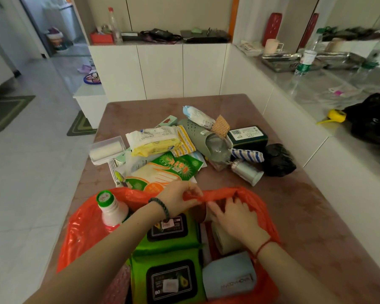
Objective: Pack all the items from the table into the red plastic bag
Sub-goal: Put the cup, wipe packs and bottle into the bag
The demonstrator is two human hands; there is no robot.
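Note:
The red plastic bag (pixel 81 227) lies open at the near edge of the brown table (pixel 294 205). Inside it are two green wipe packs (pixel 162 249), a white bottle with a green cap (pixel 110 207), a pale blue item (pixel 228 275) and a tape roll (pixel 222 238). My left hand (pixel 178 198) pinches the bag's far rim. My right hand (pixel 235 216) rests inside the bag on the tape roll, its fingers by the rim. Beyond the bag lies a pile: a green glove packet (pixel 169 170), a yellow pack (pixel 154 143), a green shoe (pixel 198 134), a lint roller (pixel 108 150), a silver spool (pixel 248 172).
A dark green box (pixel 248 134), a striped roll (pixel 248 154) and a black bag (pixel 279 161) lie at the pile's right. White cabinets stand behind the table. A counter on the right carries bottles, trays and a yellow tape measure (pixel 336 117). Tiled floor is to the left.

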